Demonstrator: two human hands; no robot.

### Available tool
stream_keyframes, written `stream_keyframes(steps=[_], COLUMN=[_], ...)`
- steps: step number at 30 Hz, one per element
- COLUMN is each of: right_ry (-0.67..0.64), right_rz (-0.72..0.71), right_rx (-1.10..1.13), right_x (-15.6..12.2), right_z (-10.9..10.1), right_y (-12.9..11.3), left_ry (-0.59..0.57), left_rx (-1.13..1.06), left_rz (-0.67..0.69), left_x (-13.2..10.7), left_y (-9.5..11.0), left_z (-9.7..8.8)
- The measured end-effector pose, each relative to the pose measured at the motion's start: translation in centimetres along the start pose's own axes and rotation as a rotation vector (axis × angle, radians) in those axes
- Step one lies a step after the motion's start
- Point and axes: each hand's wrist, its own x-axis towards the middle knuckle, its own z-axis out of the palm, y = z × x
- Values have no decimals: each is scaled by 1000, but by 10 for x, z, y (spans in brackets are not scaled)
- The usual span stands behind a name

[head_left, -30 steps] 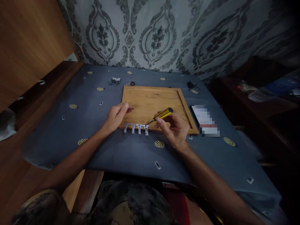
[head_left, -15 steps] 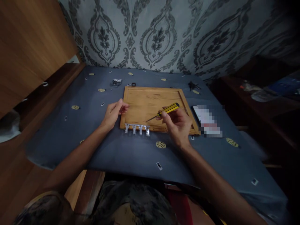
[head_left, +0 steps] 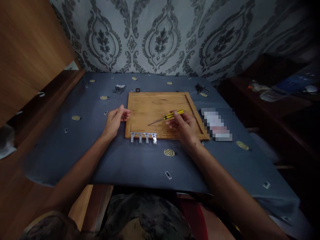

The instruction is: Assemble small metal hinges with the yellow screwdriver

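Note:
A yellow-and-black screwdriver (head_left: 174, 114) is gripped by its handle in my right hand (head_left: 186, 126), its thin shaft slanting down-left above the wooden board. This board (head_left: 165, 106) is a framed light-brown panel lying flat on the table. Along its near left edge sits a metal strip with several silver hooks or clips (head_left: 143, 136) hanging over the rim. Beside the board's left edge is my left hand (head_left: 115, 121), thumb up and fingers curled together. Whatever lies between those fingers, if anything, is too small to see.
A blue-grey patterned cloth (head_left: 140, 163) covers the table. Behind the board lie a small metal bundle (head_left: 120, 88), a little black square (head_left: 138, 90) and a dark object (head_left: 200, 88). A blurred-out phone (head_left: 217, 125) rests to the right. A wooden cabinet (head_left: 27, 43) stands left.
The view has shifted slightly. My right hand has moved the screwdriver a little up and left, and its tip is farther from the metal strip. My left hand keeps its curled pose.

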Motion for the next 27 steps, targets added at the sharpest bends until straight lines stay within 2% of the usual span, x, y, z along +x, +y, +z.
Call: stream_keyframes(steps=[5,8,20,27], right_ry=[14,-8,-93,-64], right_rz=[46,63,134,172], right_rx=[12,1,0,-13], right_x=[4,4,-3,-6], right_z=[-9,-10,-15,-13], right_y=[1,4,5,0], left_ry=[4,14,37,65], left_rx=[412,566,838,821], left_rz=[271,365,450,424], left_x=[6,7,12,12], left_y=[-8,-7,-9,-9], left_z=[-9,-16,-30,-32])
